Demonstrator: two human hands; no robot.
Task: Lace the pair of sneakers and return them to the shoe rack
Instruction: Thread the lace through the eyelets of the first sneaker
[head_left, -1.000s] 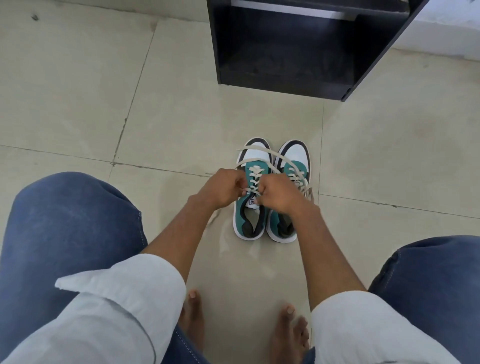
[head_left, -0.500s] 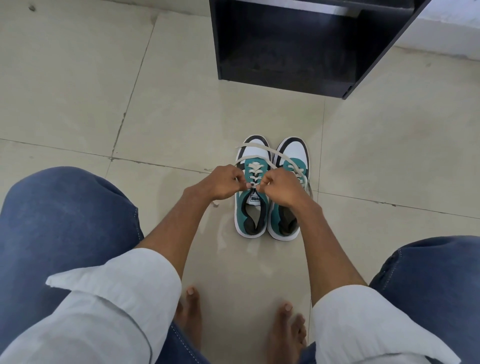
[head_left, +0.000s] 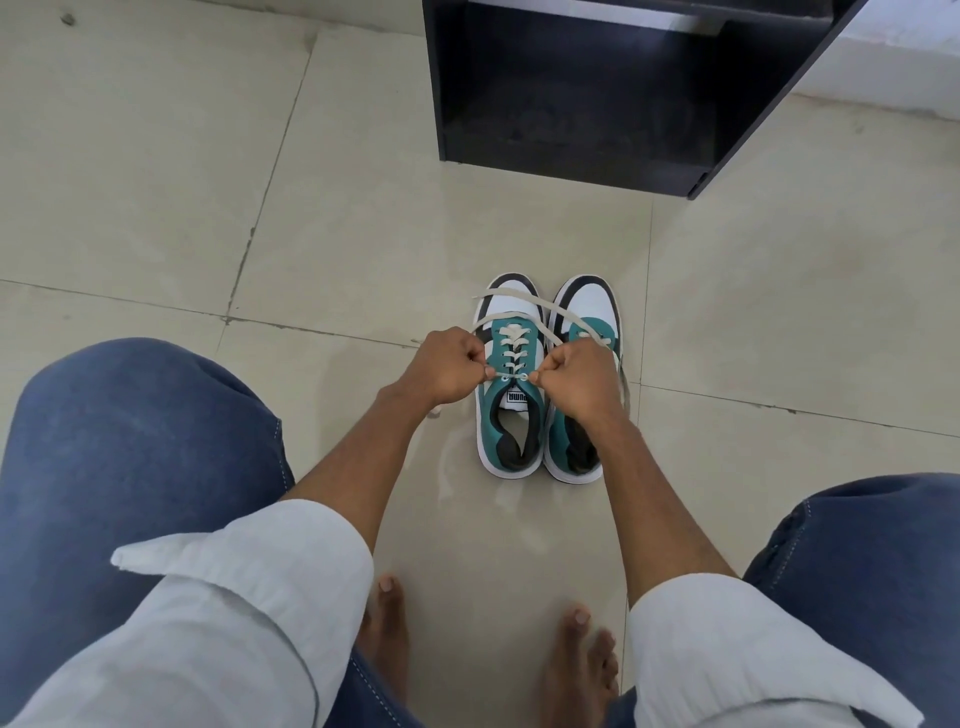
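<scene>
Teal-and-white sneakers (head_left: 545, 379) stand side by side on the floor (head_left: 363, 249), toes toward the black shoe rack (head_left: 587, 88) just beyond them, which keeps the return short. Left hand (head_left: 441, 366) and right hand (head_left: 576, 376) each pinch one end of the lace (head_left: 511, 353) at the top eyelets of the shoe farther from the rack's open corner, pulling outward to seat the crossings evenly.

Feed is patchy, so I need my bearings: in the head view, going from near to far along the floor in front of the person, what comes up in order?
Bare feet → heels of the teal sneakers → left hand and right hand, each pinching the lace → white toe caps → bare floor tiles → black shoe rack.
</scene>
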